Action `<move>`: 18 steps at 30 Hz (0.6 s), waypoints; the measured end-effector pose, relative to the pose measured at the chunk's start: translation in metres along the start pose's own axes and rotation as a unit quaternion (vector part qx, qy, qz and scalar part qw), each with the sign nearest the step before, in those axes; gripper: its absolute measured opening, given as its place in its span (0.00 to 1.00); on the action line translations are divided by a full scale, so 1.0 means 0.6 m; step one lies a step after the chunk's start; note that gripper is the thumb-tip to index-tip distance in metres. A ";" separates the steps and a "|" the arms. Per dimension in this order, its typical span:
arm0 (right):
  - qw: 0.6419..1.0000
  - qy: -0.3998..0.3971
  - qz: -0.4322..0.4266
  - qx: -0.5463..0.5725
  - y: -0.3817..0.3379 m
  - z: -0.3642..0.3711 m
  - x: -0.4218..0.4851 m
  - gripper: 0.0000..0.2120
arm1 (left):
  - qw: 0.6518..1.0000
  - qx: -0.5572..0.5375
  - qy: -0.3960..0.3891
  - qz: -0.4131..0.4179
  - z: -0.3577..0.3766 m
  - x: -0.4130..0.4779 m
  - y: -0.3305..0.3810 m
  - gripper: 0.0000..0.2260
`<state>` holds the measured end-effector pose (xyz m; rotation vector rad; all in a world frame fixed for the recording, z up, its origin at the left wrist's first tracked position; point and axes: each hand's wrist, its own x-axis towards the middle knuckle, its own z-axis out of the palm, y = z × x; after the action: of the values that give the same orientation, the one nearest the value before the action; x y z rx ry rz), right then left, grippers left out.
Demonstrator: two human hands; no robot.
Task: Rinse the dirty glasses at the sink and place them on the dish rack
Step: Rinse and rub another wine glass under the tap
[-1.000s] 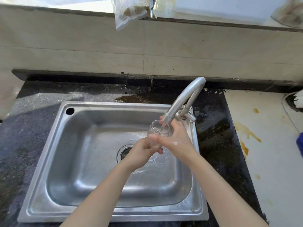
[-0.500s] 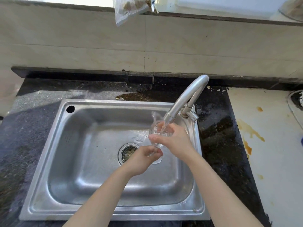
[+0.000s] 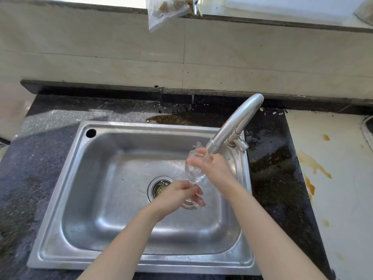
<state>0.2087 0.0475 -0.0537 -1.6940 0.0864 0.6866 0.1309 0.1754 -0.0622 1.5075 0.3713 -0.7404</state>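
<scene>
Stainless steel sink (image 3: 60, 178), curved silver tap (image 3: 238, 118). Clear stemmed glass (image 3: 194, 173): left hand (image 3: 177, 196) grips stem, right hand (image 3: 215, 166) clasps bowl.

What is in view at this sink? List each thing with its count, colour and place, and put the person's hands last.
stemmed glass: one, clear, under the faucet spout, over the sink
faucet: one, silver, back right of sink
sink: one, steel, set in countertop
drain strainer: one, metal, sink floor
countertop: one, dark speckled, around sink
plastic bag: one, clear with brown contents, ledge above
left hand: one, holds the glass at its stem
right hand: one, fingers round the glass's bowl
</scene>
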 end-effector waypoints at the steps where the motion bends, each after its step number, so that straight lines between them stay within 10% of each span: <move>1: 0.998 0.006 0.019 0.052 0.004 -0.001 0.007 0.21 | 0.999 -0.035 0.007 0.000 -0.002 -0.002 0.009 0.06; 6: 0.974 0.033 0.095 0.204 0.026 -0.002 0.028 0.07 | 0.987 -0.127 0.096 -0.008 -0.004 -0.009 0.060 0.09; 11: 0.918 0.074 0.193 0.339 0.055 -0.010 0.029 0.13 | 0.977 -0.165 0.137 0.007 0.024 0.005 0.114 0.04; 18: 0.917 0.094 0.207 0.328 0.059 0.000 0.030 0.13 | 0.963 0.059 0.254 0.063 0.052 0.036 0.128 0.19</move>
<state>0.2087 0.0442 -0.0931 -1.0834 0.7493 0.6989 0.1893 0.1331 -0.0156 1.8112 0.6164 -0.2691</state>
